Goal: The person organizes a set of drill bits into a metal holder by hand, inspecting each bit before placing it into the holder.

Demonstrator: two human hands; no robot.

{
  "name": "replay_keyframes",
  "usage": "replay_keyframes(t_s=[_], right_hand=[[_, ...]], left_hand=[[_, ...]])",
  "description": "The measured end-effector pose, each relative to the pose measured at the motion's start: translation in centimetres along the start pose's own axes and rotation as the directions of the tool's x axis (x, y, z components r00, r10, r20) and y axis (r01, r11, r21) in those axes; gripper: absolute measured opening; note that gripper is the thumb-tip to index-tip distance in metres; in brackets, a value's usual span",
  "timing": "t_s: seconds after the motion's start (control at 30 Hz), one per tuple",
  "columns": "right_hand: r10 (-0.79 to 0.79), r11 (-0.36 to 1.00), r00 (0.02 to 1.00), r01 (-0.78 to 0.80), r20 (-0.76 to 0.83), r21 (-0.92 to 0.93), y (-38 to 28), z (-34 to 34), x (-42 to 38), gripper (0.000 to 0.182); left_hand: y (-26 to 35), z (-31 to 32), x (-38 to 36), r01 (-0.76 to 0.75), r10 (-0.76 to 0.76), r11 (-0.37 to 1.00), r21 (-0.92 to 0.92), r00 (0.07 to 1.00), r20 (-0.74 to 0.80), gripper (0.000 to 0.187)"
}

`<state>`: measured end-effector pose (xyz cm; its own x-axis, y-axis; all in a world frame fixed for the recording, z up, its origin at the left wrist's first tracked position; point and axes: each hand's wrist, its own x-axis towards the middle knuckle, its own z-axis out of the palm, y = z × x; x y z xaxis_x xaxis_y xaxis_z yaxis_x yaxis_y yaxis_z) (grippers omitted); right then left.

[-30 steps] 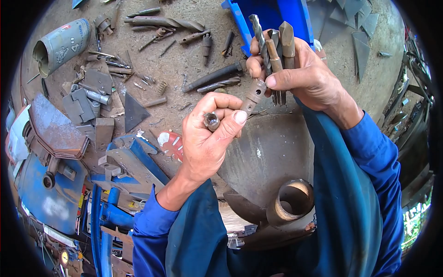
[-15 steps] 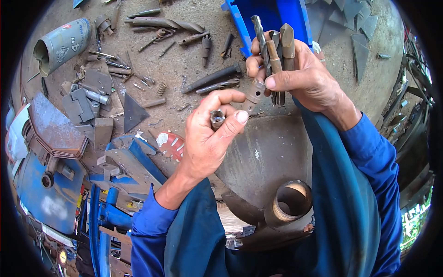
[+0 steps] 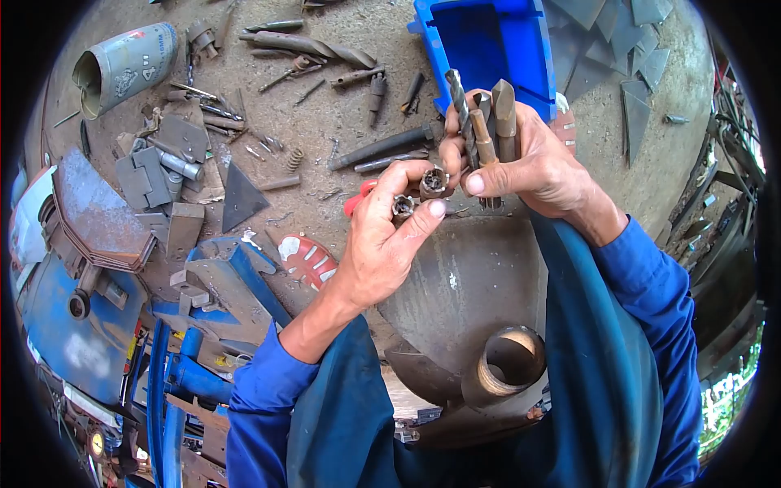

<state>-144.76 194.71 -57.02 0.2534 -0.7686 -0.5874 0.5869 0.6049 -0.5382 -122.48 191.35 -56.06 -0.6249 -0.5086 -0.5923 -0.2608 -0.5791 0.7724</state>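
Observation:
My left hand (image 3: 370,252) is closed on two short hollow cutters with toothed ends. One cutter (image 3: 434,182) sits between index finger and thumb, and the other cutter (image 3: 403,207) lies deeper in the curled fingers. Close to its right, my right hand (image 3: 547,167) grips a bundle of bits upright. In that bundle are a spiral twist drill bit (image 3: 460,102), a thin brownish shank (image 3: 483,134) and a thick pointed bit (image 3: 504,110). Another bit stands behind them, partly hidden. Behind the left fingers shows a red piece (image 3: 359,198) I cannot make out.
A blue plastic bin (image 3: 488,45) stands just beyond my right hand. Loose drill bits (image 3: 313,45) and metal scraps lie on the ground. At the left is a grey pipe piece (image 3: 126,69); below my hands stands a pipe stub (image 3: 511,362). Triangular plates (image 3: 634,122) lie right.
The second cutter, earlier near the right fingers, is now between my left index finger and thumb. My left hand has moved slightly right. The view has shifted a little.

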Motion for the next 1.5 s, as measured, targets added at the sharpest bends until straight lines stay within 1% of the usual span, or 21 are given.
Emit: replay_keyframes(t_s=[0.13,0.17,0.2,0.27,0.3,0.37,0.43,0.47,0.53,0.57,0.63,0.73,0.83,0.9,1.0,1.13,1.2,1.3,1.37,1.43,1.5], right_hand=[[0.011,0.999,1.0,-0.011,-0.005,-0.033,-0.2,0.2,-0.1,0.052],[0.013,0.999,1.0,-0.013,-0.004,-0.047,-0.4,0.3,0.0,0.051],[0.038,0.995,0.999,-0.037,0.001,-0.091,-0.8,0.5,-0.1,0.049],[0.07,0.992,0.995,-0.077,-0.069,-0.101,-0.9,1.0,0.1,0.061],[0.073,0.993,0.995,-0.079,-0.061,-0.093,-0.9,0.9,-0.1,0.052],[0.084,0.991,0.988,-0.096,-0.133,-0.088,-0.8,0.9,-0.1,0.054],[0.08,0.995,0.98,-0.088,-0.184,-0.036,-0.7,0.8,-0.3,0.053],[0.068,0.996,0.985,-0.076,-0.16,-0.047,-0.8,0.6,-0.3,0.053],[0.049,0.998,0.976,-0.054,-0.211,-0.016,-0.9,0.4,-0.3,0.052],[0.037,0.999,0.98,-0.043,-0.194,-0.027,-0.8,0.3,-0.3,0.052],[0.032,0.999,0.972,-0.032,-0.232,0.001,-0.7,0.1,-0.2,0.052],[0.028,1.0,0.972,-0.025,-0.232,0.016,-0.6,0.3,0.0,0.05],[0.041,0.999,0.97,-0.037,-0.239,0.021,-0.3,0.4,0.2,0.047],[0.053,0.999,0.972,-0.051,-0.227,0.017,0.0,0.4,0.5,0.046],[0.054,0.999,0.971,-0.054,-0.231,0.006,0.3,0.5,0.7,0.045],[0.045,0.999,0.974,-0.049,-0.224,-0.009,0.2,0.4,0.6,0.045],[0.034,0.999,0.972,-0.037,-0.234,-0.007,0.0,0.2,0.7,0.045],[0.018,1.0,0.963,-0.016,-0.267,0.011,-0.1,-0.4,0.7,0.045],[0.013,1.0,0.956,-0.007,-0.294,0.021,-0.2,-0.6,0.6,0.046],[0.013,0.999,0.939,-0.002,-0.345,0.033,-0.2,-0.8,0.4,0.049],[0.017,0.999,0.938,-0.002,-0.346,0.046,-0.3,-0.8,0.3,0.049]], left_hand=[[-0.8,-0.1,0.4,-0.104,0.105,0.994,0.04,0.994,-0.014,0.03],[-0.7,0.3,0.2,-0.039,0.036,0.993,-0.112,0.999,-0.027,0.033],[-0.6,0.6,0.5,-0.085,0.077,0.988,-0.126,0.995,-0.062,0.035],[-0.7,-0.5,0.5,0.108,-0.103,0.954,-0.28,0.994,0.031,0.039],[-1.2,-1.3,0.8,0.186,-0.16,0.895,-0.406,0.982,0.097,0.033],[-0.2,-3.7,1.0,0.276,-0.266,0.768,-0.578,0.958,0.104,0.028],[2.4,-7.3,0.9,0.113,-0.173,0.857,-0.503,0.982,-0.074,0.026],[3.8,-9.5,0.9,-0.022,-0.064,0.942,-0.335,0.968,-0.242,0.027],[7.5,-14.5,0.5,-0.146,0.133,0.989,0.014,0.856,-0.5,0.03],[9.7,-16.5,0.4,-0.222,0.199,0.974,0.042,0.753,-0.627,0.032],[13.7,-21.2,-0.1,-0.15,0.329,0.942,0.301,0.596,-0.732,0.035],[17.5,-27.9,0.6,0.013,0.389,0.865,0.501,0.612,-0.688,0.055],[17.9,-30.3,2.5,0.027,0.38,0.864,0.503,0.62,-0.686,0.06],[16.5,-29.9,2.7,-0.004,0.391,0.873,0.487,0.601,-0.696,0.062],[13.8,-29.4,2.9,-0.248,0.501,0.864,0.437,0.505,-0.703,0.051],[12.5,-29.3,2.6,-0.339,0.494,0.866,0.367,0.468,-0.733,0.043],[10.7,-28.3,2.8,-0.276,0.465,0.886,0.373,0.518,-0.718,0.033],[5.4,-26.9,3.4,0.123,0.271,0.853,0.506,0.725,-0.633,0.027],[3.5,-25.0,3.3,0.315,0.21,0.742,0.592,0.729,-0.651,0.025],[1.6,-25.3,4.2,0.269,0.348,0.679,0.683,0.702,-0.622,0.022],[1.8,-25.4,5.7,0.261,0.361,0.696,0.669,0.678,-0.641,0.021]])
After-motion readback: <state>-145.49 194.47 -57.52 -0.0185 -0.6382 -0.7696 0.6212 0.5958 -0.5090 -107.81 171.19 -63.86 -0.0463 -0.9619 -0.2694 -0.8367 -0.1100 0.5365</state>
